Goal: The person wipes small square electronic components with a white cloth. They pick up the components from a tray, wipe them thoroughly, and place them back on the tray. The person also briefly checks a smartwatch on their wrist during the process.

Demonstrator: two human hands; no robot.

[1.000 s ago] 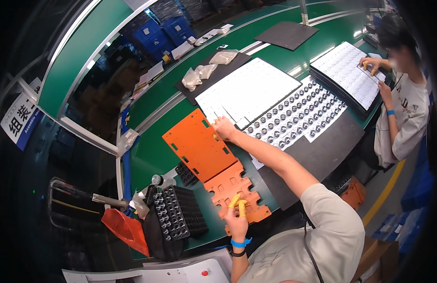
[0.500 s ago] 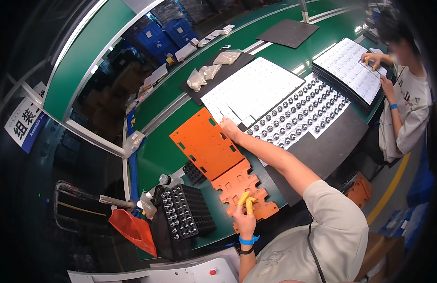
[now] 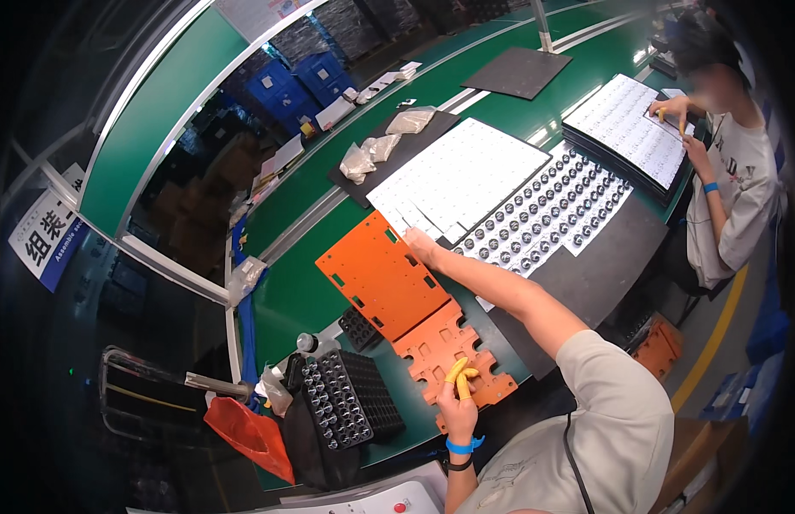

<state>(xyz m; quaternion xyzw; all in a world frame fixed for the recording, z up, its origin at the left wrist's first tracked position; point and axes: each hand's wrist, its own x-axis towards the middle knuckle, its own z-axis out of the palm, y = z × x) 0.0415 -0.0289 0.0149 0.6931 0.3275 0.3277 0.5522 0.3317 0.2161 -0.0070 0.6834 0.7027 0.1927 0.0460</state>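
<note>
My left hand (image 3: 457,411), with yellow finger cots on its thumb and fingers, is over the lower orange plate (image 3: 427,343), which has notched edges and recesses. Its fingers are bent together; whatever lies between them is too small to make out. My right hand (image 3: 423,248) reaches to the near left corner of a white sheet (image 3: 479,167) that has slits cut in it. Those fingers are drawn together at the sheet's edge, and their tips are partly hidden. Adjoining the lower plate, the upper orange plate (image 3: 384,274) lies left of my right hand.
A white sheet with rows of round dark parts (image 3: 552,206) lies on a black mat (image 3: 612,248). At left stands a black rack (image 3: 350,398) of round parts, beside a clear bottle (image 3: 307,343) and a red bag (image 3: 247,437). A co-worker (image 3: 732,171) handles stacked sheets (image 3: 629,128) at far right.
The whole view has shifted slightly, the near items lower and to the right in it. Both hands stay at much the same places, the left at the lower plate, the right at the sheet.
</note>
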